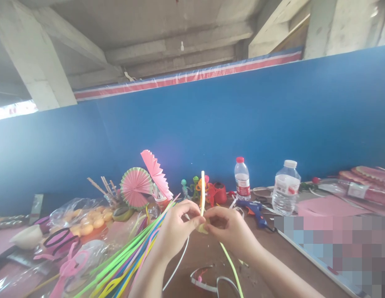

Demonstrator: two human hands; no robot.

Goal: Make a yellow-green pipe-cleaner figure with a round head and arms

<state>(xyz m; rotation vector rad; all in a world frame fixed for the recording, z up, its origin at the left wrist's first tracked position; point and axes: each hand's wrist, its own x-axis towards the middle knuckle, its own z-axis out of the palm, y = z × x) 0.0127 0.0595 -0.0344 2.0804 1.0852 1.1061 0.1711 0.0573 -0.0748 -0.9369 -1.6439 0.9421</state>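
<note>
In the middle of the head view, both my hands meet on a pale yellow strip (202, 188). One length of it stands upright above the fingers, and a yellow-green tail (231, 260) hangs below my right hand. My left hand (184, 221) pinches the strip between thumb and fingers. Close beside it, my right hand (228, 225) pinches the same piece, its fingertips almost touching the left thumb. A small folded part shows just under the fingertips. A white strip (181, 258) curves down behind my left hand. Bright green, yellow and blue strips (127, 256) lie along my left forearm.
Pink paper fans (136, 186), a bag of orange balls (89, 221) and a pink strip bow (69, 269) are at left. Small colourful figures (195, 186), two bottles (242, 182) and a blue glue gun (256, 211) stand behind. Strip loops (207, 285) lie in front.
</note>
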